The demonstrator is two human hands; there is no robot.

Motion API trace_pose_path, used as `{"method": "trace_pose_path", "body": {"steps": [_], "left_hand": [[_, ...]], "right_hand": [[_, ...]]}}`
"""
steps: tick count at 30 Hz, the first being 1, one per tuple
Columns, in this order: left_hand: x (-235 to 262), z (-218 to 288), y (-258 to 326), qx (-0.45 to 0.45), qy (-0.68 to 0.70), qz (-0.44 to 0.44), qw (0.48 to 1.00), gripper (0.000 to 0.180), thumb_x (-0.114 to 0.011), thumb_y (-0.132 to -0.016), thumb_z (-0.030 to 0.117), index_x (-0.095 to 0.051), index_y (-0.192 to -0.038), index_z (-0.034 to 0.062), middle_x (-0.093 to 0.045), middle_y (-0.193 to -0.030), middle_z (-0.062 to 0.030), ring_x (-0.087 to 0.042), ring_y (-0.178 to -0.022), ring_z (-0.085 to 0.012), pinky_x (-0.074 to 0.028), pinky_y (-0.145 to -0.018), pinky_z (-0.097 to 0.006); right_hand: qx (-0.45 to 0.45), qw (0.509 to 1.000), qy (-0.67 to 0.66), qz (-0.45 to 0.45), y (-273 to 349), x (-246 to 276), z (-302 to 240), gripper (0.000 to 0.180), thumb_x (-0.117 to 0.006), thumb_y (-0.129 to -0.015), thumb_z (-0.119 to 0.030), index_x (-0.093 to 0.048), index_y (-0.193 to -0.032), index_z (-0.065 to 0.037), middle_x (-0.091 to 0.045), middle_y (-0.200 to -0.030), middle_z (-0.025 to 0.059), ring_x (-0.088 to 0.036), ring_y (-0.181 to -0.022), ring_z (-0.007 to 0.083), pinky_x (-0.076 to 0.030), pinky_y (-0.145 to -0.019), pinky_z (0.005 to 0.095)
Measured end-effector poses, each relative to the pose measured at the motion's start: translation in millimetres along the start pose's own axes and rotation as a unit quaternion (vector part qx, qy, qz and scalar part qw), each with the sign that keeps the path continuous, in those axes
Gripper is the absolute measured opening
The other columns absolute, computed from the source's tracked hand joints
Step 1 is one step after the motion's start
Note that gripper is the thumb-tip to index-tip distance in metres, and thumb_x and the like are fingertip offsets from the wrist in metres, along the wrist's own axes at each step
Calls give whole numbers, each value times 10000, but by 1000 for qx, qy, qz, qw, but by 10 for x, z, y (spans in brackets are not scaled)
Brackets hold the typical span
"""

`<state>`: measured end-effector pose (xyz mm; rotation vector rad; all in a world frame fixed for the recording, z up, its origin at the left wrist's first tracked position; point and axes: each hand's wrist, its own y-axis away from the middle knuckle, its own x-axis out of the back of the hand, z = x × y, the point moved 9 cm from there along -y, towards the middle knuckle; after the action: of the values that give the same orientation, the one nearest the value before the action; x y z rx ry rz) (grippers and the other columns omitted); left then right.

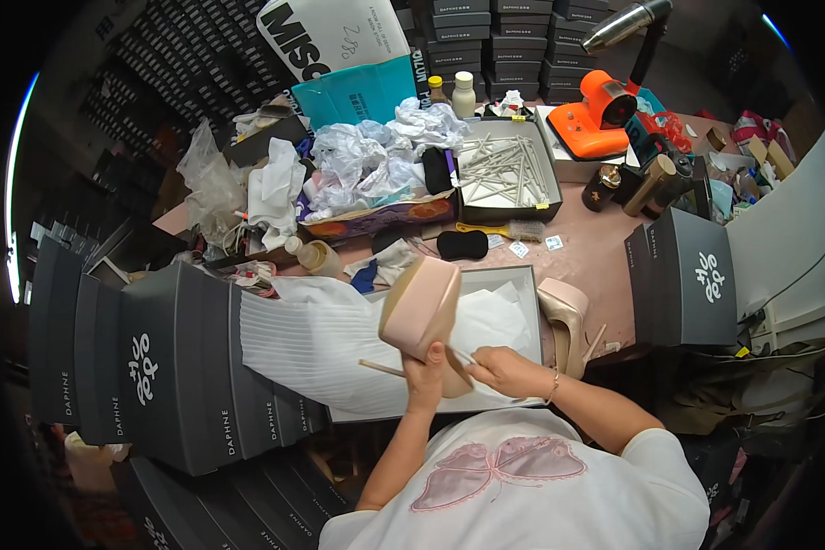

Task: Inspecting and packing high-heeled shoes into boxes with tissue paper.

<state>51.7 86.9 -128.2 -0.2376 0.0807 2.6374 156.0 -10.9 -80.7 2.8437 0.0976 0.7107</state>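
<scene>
My left hand (423, 376) is closed round a pale pink platform high-heeled shoe (422, 307), lifted over an open shoebox (528, 302). The shoe's thick sole faces up and its slim heel (380, 368) points left. My right hand (511, 371) pinches a thin pale stick-like piece (463, 354) at the shoe's opening; its far end is hidden by the shoe. A matching shoe (566, 316) stands just right of the box. White tissue paper (495, 316) lines the box, and a white pleated sheet (302, 344) spreads over its left side.
Dark shoeboxes are stacked at left (179, 367), with another group (687, 275) at right. Behind stand a tray of pale sticks (504, 170), a box of crumpled plastic (376, 160), an orange device (591, 119) and bottles (464, 94). A brush (522, 230) and black sponge (462, 245) lie nearer.
</scene>
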Motion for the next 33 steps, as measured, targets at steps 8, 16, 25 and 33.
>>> {"method": "trace_pose_path", "body": {"steps": [8, 16, 25, 33], "left_hand": [[-246, 331, 53, 261, 424, -42, 866, 832, -313, -886, 712, -412, -1331, 16, -554, -1180, -198, -567, -1080, -324, -447, -970, -491], [-470, 116, 505, 310, 433, 21, 846, 718, -293, -931, 651, -348, -1397, 107, -467, -1317, -156, -500, -1176, -327, -419, -992, -516], [-155, -217, 550, 317, 428, 90, 842, 702, -342, -924, 643, -410, -1349, 88, -510, -1260, -148, -515, -1150, -319, -417, -1005, -508], [-220, -231, 629, 360, 415, 51, 834, 691, -327, -937, 627, -374, -1383, 101, -477, -1336, -144, -469, -1236, -306, -381, -1051, -483]], "right_hand": [[186, 799, 409, 400, -347, 1903, -621, 217, -673, -770, -138, -599, -962, -69, -586, -905, 97, -573, -868, 289, -449, -755, 389], [286, 869, 393, 93, -589, 69, -700, 148, -633, -774, -237, -590, -761, -95, -554, -720, 28, -602, -596, 186, -473, -549, 341], [110, 985, 8, 133, -69, 245, -195, 122, -664, -769, -178, -610, -790, -70, -591, -768, 83, -607, -635, 276, -487, -550, 373], [145, 949, 234, 157, -364, 153, -481, 134, -640, -789, -206, -633, -836, -82, -582, -777, 67, -631, -659, 253, -486, -567, 370]]}}
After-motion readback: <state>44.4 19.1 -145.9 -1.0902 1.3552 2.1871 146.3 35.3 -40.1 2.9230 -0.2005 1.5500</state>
